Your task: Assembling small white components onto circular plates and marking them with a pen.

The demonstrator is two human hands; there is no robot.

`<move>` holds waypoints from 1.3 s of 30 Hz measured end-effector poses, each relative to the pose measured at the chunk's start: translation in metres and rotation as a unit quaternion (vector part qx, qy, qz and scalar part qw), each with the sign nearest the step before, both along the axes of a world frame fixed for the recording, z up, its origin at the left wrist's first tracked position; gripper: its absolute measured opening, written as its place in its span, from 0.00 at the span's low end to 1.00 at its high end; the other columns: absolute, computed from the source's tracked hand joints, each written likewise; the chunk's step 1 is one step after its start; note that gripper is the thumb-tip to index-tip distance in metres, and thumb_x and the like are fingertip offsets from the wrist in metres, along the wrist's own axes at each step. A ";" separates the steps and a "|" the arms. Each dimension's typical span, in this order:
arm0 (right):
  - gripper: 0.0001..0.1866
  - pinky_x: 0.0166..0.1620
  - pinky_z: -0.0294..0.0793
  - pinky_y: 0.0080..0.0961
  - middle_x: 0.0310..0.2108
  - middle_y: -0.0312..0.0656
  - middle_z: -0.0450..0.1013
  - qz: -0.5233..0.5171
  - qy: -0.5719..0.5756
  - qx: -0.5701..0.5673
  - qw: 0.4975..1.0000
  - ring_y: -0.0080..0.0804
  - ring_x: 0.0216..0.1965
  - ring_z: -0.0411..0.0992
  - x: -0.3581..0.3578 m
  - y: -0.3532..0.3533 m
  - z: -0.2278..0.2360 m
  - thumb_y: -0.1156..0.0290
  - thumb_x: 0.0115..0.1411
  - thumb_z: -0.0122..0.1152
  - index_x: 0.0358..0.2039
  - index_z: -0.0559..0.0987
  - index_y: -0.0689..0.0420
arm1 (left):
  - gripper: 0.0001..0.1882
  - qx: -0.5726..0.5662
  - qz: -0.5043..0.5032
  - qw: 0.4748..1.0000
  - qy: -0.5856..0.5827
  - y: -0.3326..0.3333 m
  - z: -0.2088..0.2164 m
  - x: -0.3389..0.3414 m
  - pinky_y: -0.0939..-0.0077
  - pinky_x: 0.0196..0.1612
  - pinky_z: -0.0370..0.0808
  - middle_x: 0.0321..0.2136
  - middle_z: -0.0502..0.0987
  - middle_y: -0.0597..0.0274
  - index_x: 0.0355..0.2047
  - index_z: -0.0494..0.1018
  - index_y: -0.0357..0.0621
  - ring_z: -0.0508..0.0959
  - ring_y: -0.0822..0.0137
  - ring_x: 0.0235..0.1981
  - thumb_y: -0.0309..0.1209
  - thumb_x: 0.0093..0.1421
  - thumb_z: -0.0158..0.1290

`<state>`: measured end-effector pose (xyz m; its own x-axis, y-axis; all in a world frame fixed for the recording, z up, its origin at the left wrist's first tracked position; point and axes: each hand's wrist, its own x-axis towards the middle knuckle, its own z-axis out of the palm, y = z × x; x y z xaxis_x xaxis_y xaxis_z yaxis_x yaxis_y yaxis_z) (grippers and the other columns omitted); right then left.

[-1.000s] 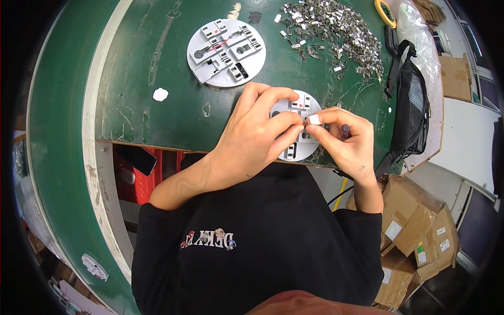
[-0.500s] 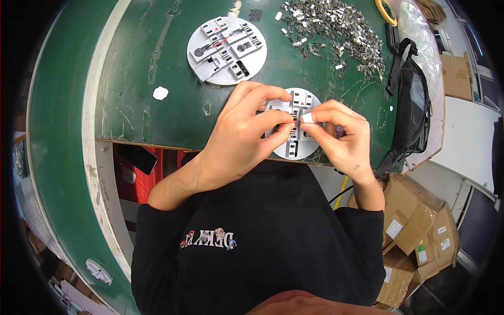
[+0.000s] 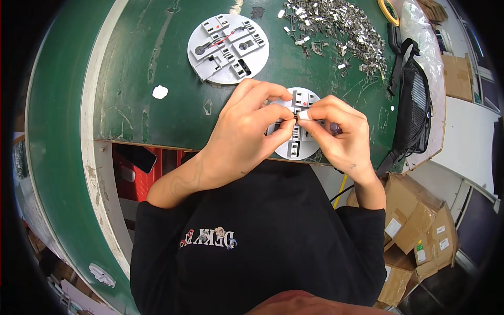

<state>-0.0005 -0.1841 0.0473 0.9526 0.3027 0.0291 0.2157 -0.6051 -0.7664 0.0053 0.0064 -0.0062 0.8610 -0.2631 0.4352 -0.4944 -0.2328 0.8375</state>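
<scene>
Both my hands meet over a grey round plastic disc (image 3: 287,153) with raised moulded slots, near the table's front edge. My left hand (image 3: 247,126) is closed in a pinch of thumb and forefinger over the disc's middle; what it grips is too small and covered to make out. Against it, my right hand (image 3: 346,149) pinches at the same spot, with a white piece (image 3: 303,115) at its forefinger tip. The end of a dark purple rod (image 3: 335,128) sticks out between its curled fingers and palm. My fingers hide much of the disc.
Beyond my left hand lies a second round disc (image 3: 210,73) with a red wire. A heap of small metal clips (image 3: 341,31) spreads at the far right, beside a black mesh bag (image 3: 412,105). A white scrap (image 3: 160,92) lies left; cardboard boxes (image 3: 415,210) stand lower right.
My pinched fingertips have moved slightly up and to the left over the disc. Both hands keep their closed grip; the other things stay about where they were.
</scene>
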 end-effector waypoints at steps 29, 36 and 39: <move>0.24 0.21 0.58 0.18 0.13 0.32 0.60 0.030 -0.026 0.472 0.881 0.21 0.15 0.53 0.006 0.015 0.008 0.66 0.71 0.43 0.14 0.65 0.50 | 0.51 0.113 -0.124 0.986 -0.012 0.014 0.003 -0.001 0.59 0.61 0.64 0.61 0.64 0.50 0.65 0.58 0.35 0.64 0.51 0.59 0.35 0.42 0.70; 0.26 0.19 0.56 0.20 0.10 0.32 0.56 0.033 -0.058 0.496 0.866 0.21 0.14 0.50 0.005 0.032 -0.011 0.63 0.72 0.39 0.13 0.63 0.50 | 0.57 0.159 -0.131 0.978 -0.031 0.013 -0.001 -0.001 0.57 0.63 0.62 0.63 0.61 0.47 0.67 0.53 0.31 0.62 0.50 0.60 0.39 0.41 0.71; 0.26 0.18 0.55 0.20 0.10 0.32 0.55 0.017 -0.089 0.463 0.882 0.21 0.14 0.50 0.003 0.039 -0.020 0.64 0.72 0.40 0.13 0.62 0.50 | 0.57 0.161 -0.134 0.977 -0.032 0.013 -0.001 -0.001 0.57 0.63 0.62 0.63 0.61 0.47 0.67 0.53 0.31 0.62 0.50 0.60 0.40 0.41 0.70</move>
<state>0.0022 -0.1452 0.0274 0.8987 0.1001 0.4270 0.3882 0.2713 -0.8807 0.0047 0.0195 -0.0071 0.7164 -0.6073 0.3434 -0.6229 -0.3350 0.7069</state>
